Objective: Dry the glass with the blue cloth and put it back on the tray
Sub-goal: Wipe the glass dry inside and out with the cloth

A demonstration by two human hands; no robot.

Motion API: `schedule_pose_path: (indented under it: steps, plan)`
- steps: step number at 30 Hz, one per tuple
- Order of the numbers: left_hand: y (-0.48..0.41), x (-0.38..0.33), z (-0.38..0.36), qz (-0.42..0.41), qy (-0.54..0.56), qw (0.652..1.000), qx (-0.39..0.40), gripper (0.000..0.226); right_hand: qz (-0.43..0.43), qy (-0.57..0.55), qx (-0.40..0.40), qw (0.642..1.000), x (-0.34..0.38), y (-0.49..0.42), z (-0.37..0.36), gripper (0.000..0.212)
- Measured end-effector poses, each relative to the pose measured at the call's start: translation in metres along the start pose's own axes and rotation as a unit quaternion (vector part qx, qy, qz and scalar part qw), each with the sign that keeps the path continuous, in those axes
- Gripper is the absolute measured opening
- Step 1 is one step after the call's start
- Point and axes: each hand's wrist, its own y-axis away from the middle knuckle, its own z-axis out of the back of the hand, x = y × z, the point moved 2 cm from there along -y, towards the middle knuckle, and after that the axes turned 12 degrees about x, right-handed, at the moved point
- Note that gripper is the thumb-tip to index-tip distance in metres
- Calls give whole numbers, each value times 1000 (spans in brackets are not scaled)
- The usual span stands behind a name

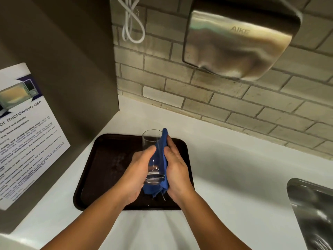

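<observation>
A tall clear glass (151, 141) is held tilted above the dark brown tray (106, 159), its mouth pointing away from me and its thick base toward me. My left hand (136, 173) grips the glass from the left side. My right hand (175, 166) presses the blue cloth (160, 154) against the glass's right side. The cloth wraps along the glass from near the rim down past the base, where a loose end hangs. Much of the glass's lower body is hidden by my hands and the cloth.
The tray lies on a white counter (225, 168). A steel sink (313, 210) is at the right edge. A metal hand dryer (239, 40) hangs on the brick wall above. A microwave notice (27, 132) is stuck on the grey left wall.
</observation>
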Motion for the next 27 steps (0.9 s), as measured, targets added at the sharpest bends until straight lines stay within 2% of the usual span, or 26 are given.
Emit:
schedule_pose_path:
  steps: [2, 3, 4, 8, 10, 14, 16, 18, 22, 25, 27]
  plan:
    - [1, 0, 0, -15, -24, 999, 17, 94, -2, 4, -3, 1000, -2, 2, 0, 41]
    - [2, 1, 1, -19, -29, 999, 19, 101, -3, 5, -6, 1000, -1, 2, 1, 41]
    - [3, 3, 2, -22, -26, 999, 16, 98, -2, 7, -9, 1000, 0, 2, 3, 41]
    - [-4, 10, 5, -22, -65, 998, -5, 61, -10, -11, -16, 1000, 1, -2, 10, 43]
    - [-7, 10, 6, -2, -89, 996, -9, 55, -28, -17, -15, 999, -2, -4, 11, 42]
    - [-7, 7, 6, 14, -178, 984, 19, 68, -41, -19, -14, 999, -7, -2, 14, 42]
    - [-6, 5, 7, -3, -197, 980, 21, 52, -56, -29, -16, 998, -6, 1, 14, 42]
    - [-6, 4, 7, -26, -182, 982, 34, 37, -95, -49, -8, 994, -6, 4, 12, 54]
    - [-11, 1, 4, -67, -165, 984, 30, 47, -125, -111, 20, 986, -7, 8, 10, 72]
    - [-18, -6, 10, -98, -114, 989, 2, 43, -121, -103, 37, 987, -12, 10, 10, 66]
    - [-25, -12, 23, -116, -56, 991, -30, 52, -106, -86, 44, 990, -17, 11, 14, 53]
